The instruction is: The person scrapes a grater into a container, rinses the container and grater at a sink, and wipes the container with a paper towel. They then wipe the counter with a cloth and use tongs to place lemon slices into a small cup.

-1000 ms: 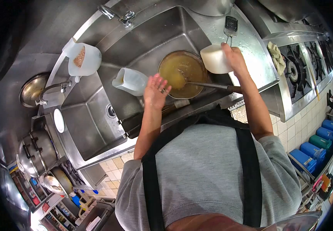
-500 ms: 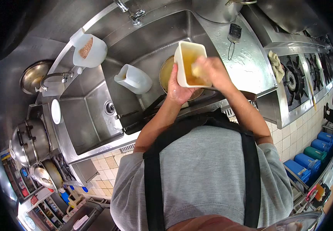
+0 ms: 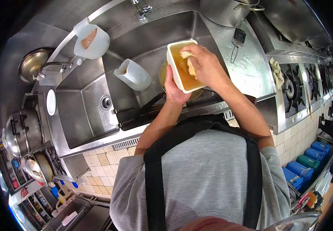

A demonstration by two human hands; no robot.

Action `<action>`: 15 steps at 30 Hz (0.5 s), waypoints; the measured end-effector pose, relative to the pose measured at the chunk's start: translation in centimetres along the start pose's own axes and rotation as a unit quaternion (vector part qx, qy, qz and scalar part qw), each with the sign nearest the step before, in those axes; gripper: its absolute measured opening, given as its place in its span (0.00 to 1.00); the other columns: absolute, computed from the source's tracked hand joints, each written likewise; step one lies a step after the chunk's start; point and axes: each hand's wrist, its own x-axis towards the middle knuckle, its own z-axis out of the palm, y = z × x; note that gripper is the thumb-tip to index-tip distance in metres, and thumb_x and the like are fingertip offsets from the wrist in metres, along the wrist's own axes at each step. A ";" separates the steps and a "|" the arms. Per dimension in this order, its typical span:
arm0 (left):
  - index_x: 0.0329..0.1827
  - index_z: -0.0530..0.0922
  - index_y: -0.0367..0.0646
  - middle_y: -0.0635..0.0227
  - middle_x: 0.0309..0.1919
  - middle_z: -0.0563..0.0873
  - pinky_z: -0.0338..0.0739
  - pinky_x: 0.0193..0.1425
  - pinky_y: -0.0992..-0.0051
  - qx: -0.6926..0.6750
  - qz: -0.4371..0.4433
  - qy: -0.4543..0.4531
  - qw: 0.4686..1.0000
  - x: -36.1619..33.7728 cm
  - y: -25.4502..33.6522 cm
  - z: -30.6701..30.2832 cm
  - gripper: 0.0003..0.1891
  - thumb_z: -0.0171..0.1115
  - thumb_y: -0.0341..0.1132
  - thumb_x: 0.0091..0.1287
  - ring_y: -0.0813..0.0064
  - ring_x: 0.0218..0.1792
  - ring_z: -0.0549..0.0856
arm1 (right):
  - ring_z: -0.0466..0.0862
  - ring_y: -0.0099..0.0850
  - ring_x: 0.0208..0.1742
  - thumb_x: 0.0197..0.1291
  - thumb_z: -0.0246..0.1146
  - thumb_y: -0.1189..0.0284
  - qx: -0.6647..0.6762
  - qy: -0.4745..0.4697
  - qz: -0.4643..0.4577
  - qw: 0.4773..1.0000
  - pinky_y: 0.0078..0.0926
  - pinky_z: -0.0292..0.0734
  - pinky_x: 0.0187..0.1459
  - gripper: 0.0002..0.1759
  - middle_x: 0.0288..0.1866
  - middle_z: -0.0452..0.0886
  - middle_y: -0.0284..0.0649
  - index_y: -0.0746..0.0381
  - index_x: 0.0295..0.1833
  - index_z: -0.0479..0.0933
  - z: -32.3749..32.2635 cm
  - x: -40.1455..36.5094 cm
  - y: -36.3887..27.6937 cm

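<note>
Over the large sink [image 3: 156,34], my left hand [image 3: 177,94] grips a white rectangular plastic tub [image 3: 176,76] from below, thumb along its near left side. The tub is tilted and its inside looks amber-brown. My right hand [image 3: 209,68] reaches over the rim into it, fingers curled round a crumpled pale-yellow sponge [image 3: 191,68]. Beneath the tub, partly hidden, lies a round pan [image 3: 162,74] in the sink. To the left, a translucent white jug [image 3: 138,78] rests on its side on the sink floor.
A second jug [image 3: 99,45] holding pinkish contents stands on the left ledge beside the smaller sink [image 3: 80,115]. On the right counter lie a black-headed grater [image 3: 238,37] and a large pot [image 3: 220,13]. Gas burners [image 3: 291,88] stand further right. Taps [image 3: 145,11] rise behind.
My right hand, blurred before, has moved further over the tub, and the sponge now shows more plainly. The tub has turned slightly and shifted a little left. The whole view has shifted slightly.
</note>
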 end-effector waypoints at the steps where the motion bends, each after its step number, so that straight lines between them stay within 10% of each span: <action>1: 0.69 0.65 0.51 0.66 0.65 0.72 0.62 0.71 0.55 0.008 0.009 0.009 1.000 0.0 0.0 0.1 0.29 0.39 0.58 0.72 0.62 0.66 0.70 | 0.83 0.44 0.38 0.60 0.56 0.79 -0.051 0.005 -0.002 0.999 0.37 0.81 0.38 0.15 0.41 0.80 0.52 0.60 0.53 0.73 0.5 0.0 -0.1; 6: 0.70 0.65 0.51 0.64 0.66 0.71 0.61 0.71 0.54 0.032 0.015 0.027 0.999 0.1 0.1 -0.4 0.31 0.39 0.61 0.71 0.60 0.67 0.69 | 0.82 0.51 0.43 0.59 0.59 0.73 -0.151 -0.080 0.060 0.983 0.42 0.79 0.44 0.15 0.41 0.81 0.55 0.61 0.53 0.74 1.9 1.1 -0.8; 15: 0.68 0.67 0.51 0.64 0.64 0.73 0.64 0.68 0.54 -0.014 -0.018 0.027 0.999 -0.1 1.5 0.1 0.30 0.40 0.60 0.71 0.59 0.65 0.71 | 0.83 0.44 0.48 0.58 0.56 0.73 -0.263 -0.229 -0.144 0.926 0.39 0.79 0.49 0.13 0.47 0.79 0.53 0.65 0.48 0.78 1.0 1.5 -1.8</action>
